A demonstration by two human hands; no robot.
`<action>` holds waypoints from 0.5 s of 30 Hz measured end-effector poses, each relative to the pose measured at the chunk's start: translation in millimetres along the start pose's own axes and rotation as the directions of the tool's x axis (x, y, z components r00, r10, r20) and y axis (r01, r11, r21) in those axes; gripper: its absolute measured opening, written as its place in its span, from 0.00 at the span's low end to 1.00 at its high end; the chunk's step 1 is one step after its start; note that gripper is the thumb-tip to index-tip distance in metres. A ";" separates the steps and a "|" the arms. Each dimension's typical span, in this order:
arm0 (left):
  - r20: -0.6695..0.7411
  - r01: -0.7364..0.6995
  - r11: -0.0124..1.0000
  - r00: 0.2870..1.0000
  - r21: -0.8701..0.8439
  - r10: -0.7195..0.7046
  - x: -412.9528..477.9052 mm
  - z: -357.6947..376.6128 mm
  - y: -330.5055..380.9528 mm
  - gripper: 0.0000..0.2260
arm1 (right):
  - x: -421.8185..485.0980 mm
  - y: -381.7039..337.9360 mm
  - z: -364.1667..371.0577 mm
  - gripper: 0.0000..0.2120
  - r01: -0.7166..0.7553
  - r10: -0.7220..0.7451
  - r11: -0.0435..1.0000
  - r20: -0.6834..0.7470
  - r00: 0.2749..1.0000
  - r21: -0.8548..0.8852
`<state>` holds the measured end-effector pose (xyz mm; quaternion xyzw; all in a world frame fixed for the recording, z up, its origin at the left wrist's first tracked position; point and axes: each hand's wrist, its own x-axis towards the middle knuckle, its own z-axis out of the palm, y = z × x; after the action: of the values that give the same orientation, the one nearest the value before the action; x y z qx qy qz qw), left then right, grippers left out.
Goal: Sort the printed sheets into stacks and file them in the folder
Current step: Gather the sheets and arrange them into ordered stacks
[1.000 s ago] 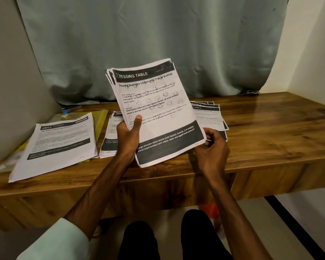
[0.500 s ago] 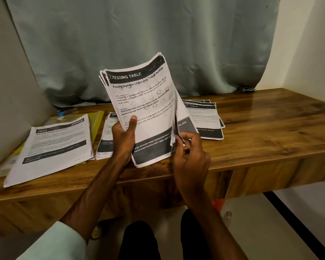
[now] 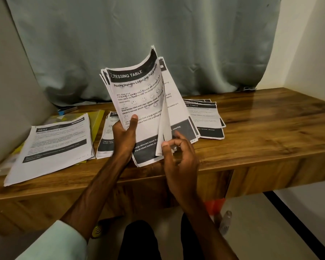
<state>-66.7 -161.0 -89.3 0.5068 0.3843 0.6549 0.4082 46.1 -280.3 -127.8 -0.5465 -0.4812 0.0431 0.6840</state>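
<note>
Wood counter (image 3: pixel 270 147) fills my view: bare run toward 3 o'clock, front edge just under wrists. Left stack (image 3: pixel 54 143) at 8 o'clock of held sheaf (image 3: pixel 139 102), right stack (image 3: pixel 208 119) at 3; yellow folder (image 3: pixel 99 119) peeks from under left stack. Sheaf upright above counter: light, floppy, slippery, I judge; take lower corners. Left grip (image 3: pixel 123 141) clamps its left edge; right grip (image 3: pixel 180 158) pinches front sheets' bottom corner.
</note>
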 end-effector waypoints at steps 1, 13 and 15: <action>-0.001 0.003 1.000 1.000 -0.002 -0.003 0.3 -0.1 -0.1 0.10 | 0.2 -3.3 -1.2 0.13 -0.050 0.046 0.994 0.047 0.998 0.097; -0.001 0.013 1.000 1.000 -0.006 -0.013 0.8 1.1 -0.2 0.12 | 44.8 22.2 -18.0 0.37 -0.205 0.199 0.973 -0.066 0.978 -0.106; -0.003 0.007 1.000 1.000 -0.004 -0.007 0.1 1.5 -0.3 0.12 | 46.3 23.0 -20.3 0.42 -0.268 0.267 0.954 -0.020 0.963 -0.136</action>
<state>-65.1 -160.6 -89.3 0.5037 0.3854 0.6549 0.4109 95.8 -258.4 -116.4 -0.6524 -0.4042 0.1017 0.6329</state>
